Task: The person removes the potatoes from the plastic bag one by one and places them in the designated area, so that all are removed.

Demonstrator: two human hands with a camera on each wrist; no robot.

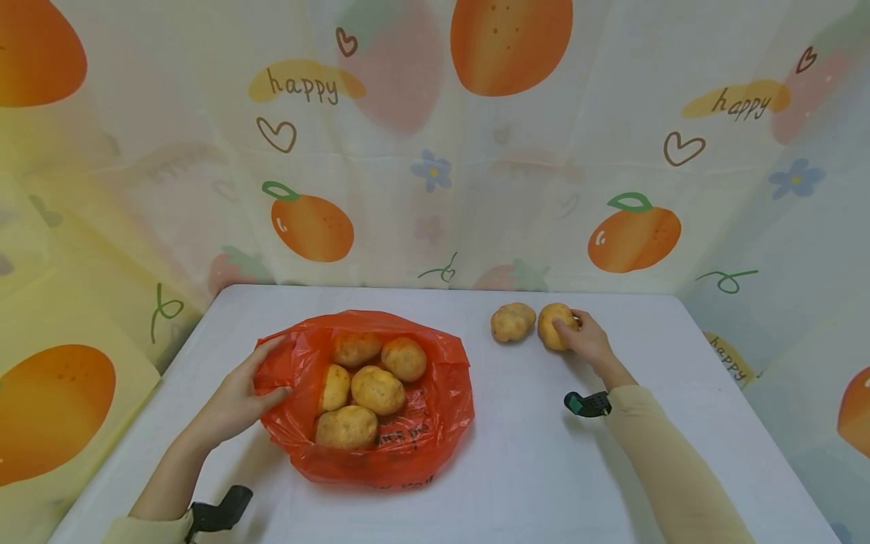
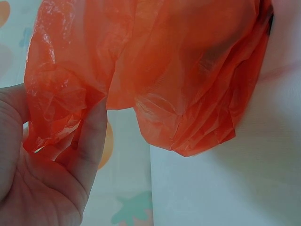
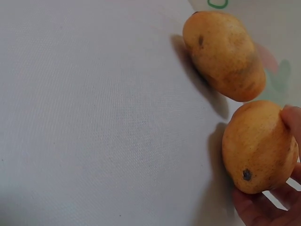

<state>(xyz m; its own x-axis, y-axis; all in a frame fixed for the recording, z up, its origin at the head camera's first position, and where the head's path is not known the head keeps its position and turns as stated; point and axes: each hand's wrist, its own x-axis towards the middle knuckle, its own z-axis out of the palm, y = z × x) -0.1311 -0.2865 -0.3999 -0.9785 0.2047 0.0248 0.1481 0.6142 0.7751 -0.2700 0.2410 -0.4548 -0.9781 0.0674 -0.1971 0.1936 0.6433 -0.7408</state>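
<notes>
A red plastic bag [image 1: 448, 415] lies open-mouthed on the table, with several potatoes [image 1: 378, 391] showing inside it. My left hand [image 1: 234, 397] grips the bag's left edge; in the left wrist view, thumb and fingers lie on either side of the thin plastic [image 2: 56, 94]. At the back right, my right hand [image 1: 590, 340] holds a potato [image 1: 553, 326] between thumb and fingers. The right wrist view has this potato [image 3: 258, 150] close over the white surface, a dark spot on its skin. Just left of it in the head view lies another potato [image 1: 513, 323].
The white table [image 1: 530, 468] has its back edge close to a hanging cloth [image 1: 476, 211] printed with fruit and hearts. Each wrist carries a small black device, one on the left [image 1: 220, 510] and one on the right [image 1: 587, 404].
</notes>
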